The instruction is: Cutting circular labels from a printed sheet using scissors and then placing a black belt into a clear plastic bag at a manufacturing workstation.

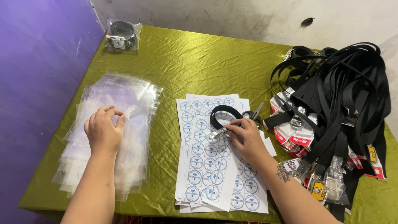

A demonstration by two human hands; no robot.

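My left hand [103, 129] rests on a spread stack of clear plastic bags [112, 128] at the left of the table, fingertips pinching the top bag. My right hand [245, 136] holds a rolled black belt [224, 116] by its metal buckle [217, 133], over sheets of round blue-and-white stickers [207, 157] in the middle. Black-handled scissors [253, 114] lie just beyond the right hand.
A big heap of black belts with buckles and card tags [336, 108] covers the right side. One bagged, rolled belt [122, 35] sits at the far left corner. The table wears a wrinkled olive-green cloth [195, 62]; a purple wall stands left.
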